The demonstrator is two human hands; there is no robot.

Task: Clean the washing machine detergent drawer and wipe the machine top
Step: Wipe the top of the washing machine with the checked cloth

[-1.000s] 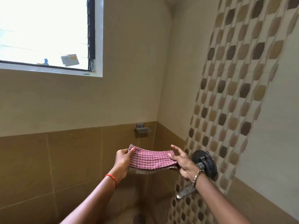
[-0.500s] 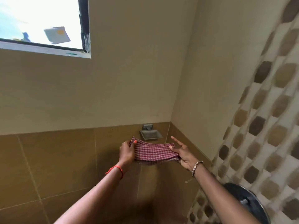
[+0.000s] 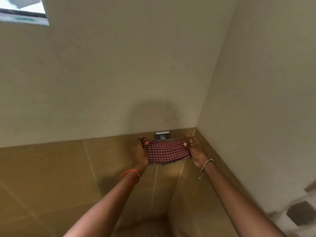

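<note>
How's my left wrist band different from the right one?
The left wrist band is a thin orange-red thread; the right wrist bracelet is silvery metal links. The bracelet trails a dangling piece below the wrist; the band shows only a short tail. Both are slim and worn at the wrist.

Beige walls (image 3: 119,74); brown tiles (image 3: 42,177); window (image 3: 22,12)

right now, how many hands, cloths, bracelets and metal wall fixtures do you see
bare hands: 2, left hand, right hand
red-and-white checked cloth: 1
bracelets: 2, red thread bracelet, silver chain bracelet
grey metal wall fixture: 1
total: 6
</note>
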